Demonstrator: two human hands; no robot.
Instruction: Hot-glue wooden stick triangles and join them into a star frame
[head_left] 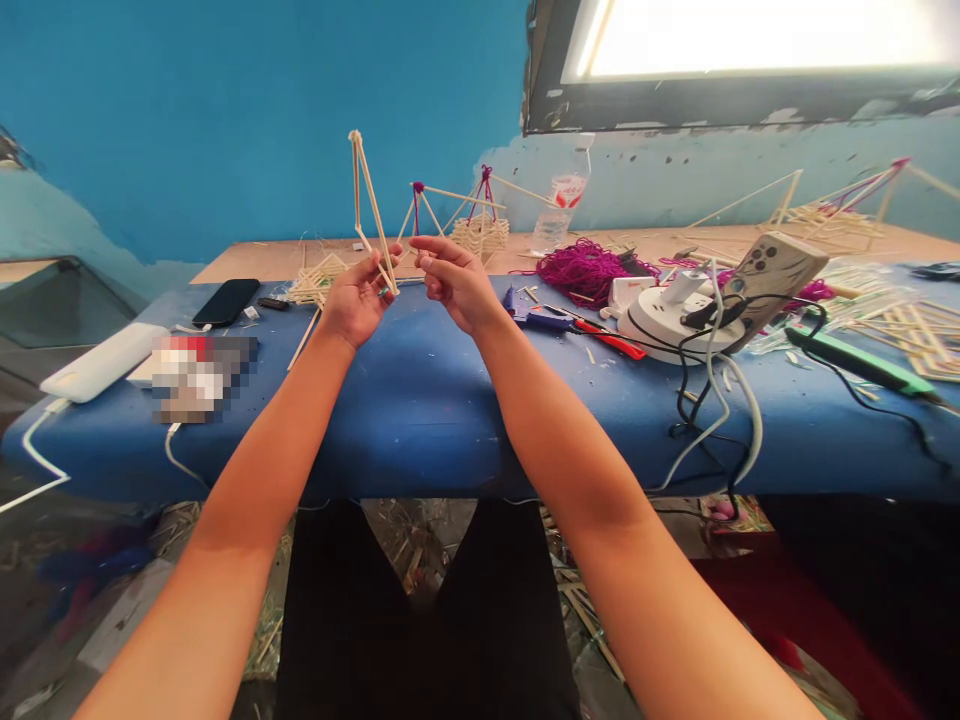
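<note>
My left hand [354, 304] is closed around the lower end of a thin wooden stick frame [370, 190]. The frame stands up tall above the fingers, its long sticks meeting at a narrow top. Close to its lower end, my right hand [457, 284] has the thumb and index finger pressed together; what they pinch, if anything, is too small to make out. Behind the hands stand stick structures tied with purple yarn, one with a stacked base [480, 235]. A flat stick piece [319, 280] lies beside my left hand.
Right of my hands are purple yarn [581, 272], a blue glue gun [546, 322], red-handled pliers [616, 340] and a white power socket [667, 325] with trailing cables. A phone [780, 265] leans there. A water bottle [559, 215] stands behind. Another phone [226, 303] and a white power bank [105, 362] lie left.
</note>
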